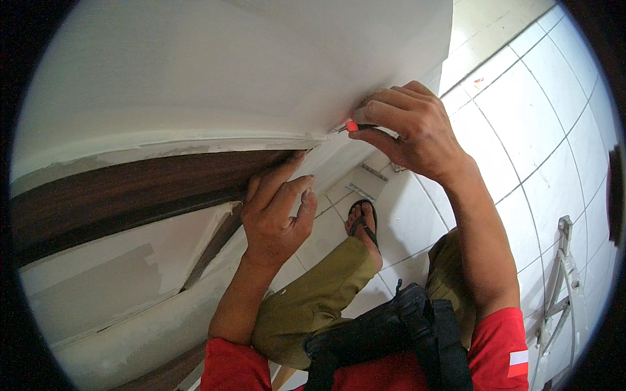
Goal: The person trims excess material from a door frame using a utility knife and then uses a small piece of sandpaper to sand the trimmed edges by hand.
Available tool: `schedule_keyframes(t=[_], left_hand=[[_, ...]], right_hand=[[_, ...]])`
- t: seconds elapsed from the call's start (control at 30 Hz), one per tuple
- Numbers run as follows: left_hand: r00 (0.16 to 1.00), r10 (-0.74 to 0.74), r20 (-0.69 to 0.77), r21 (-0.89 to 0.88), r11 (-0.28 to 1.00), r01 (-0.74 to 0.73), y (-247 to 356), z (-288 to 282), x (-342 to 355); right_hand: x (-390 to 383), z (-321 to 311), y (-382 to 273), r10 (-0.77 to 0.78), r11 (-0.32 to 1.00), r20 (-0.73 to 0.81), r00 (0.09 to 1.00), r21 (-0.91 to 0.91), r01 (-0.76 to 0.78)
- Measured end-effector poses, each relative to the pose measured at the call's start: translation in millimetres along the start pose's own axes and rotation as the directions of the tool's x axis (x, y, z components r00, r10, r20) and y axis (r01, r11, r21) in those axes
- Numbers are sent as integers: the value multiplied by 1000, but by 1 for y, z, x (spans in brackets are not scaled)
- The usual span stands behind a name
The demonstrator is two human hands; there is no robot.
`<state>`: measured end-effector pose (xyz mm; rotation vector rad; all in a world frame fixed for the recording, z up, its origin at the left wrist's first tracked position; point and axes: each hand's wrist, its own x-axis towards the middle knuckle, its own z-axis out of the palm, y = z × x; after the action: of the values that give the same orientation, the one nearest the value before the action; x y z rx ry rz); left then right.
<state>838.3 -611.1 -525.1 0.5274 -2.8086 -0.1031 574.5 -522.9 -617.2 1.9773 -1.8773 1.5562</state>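
My right hand (414, 133) grips a small red-and-black tool (353, 126) with a thin metal tip, held at the edge of a white wall surface (228, 65), where a pale strip runs above dark wood trim (130, 179). My left hand (277, 215) is just left of and below it, its fingers apart and bent, the tips reaching the trim's end at the seam. Some left fingertips are hidden behind one another or against the edge. Pale dust or filler marks these fingers.
My sandalled foot (362, 218) is on white floor tiles (521, 130), near small metal strips (362, 190) by the wall. A metal folding frame, like a ladder (564, 280), is at the right. A black bag (365, 326) hangs at my front. A patched pale surface (91, 274) lies below the trim.
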Motion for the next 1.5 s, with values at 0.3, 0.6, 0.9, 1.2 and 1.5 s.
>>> schedule_keyframes(t=[0.3, 0.6, 0.9, 1.2, 1.5], left_hand=[[1000, -5, 5, 8, 1000, 5, -2, 1, -1], [1000, -2, 3, 31, 1000, 2, -2, 2, -1], [999, 34, -7, 59, 998, -33, -1, 0, -1], [1000, 11, 7, 60, 998, -11, -1, -1, -1], [1000, -6, 26, 55, 998, 5, 0, -1, -2]], right_hand=[[0, -3, 0, 31, 998, 47, 998, 62, -34], [-24, -7, -54, 620, 648, 148, 771, 458, -609], [-20, -10, -70, 548, 662, 225, 806, 472, -582], [-22, -7, -77, 547, 552, 296, 783, 576, -603], [-23, -4, -82, 583, 511, 320, 747, 570, -643]])
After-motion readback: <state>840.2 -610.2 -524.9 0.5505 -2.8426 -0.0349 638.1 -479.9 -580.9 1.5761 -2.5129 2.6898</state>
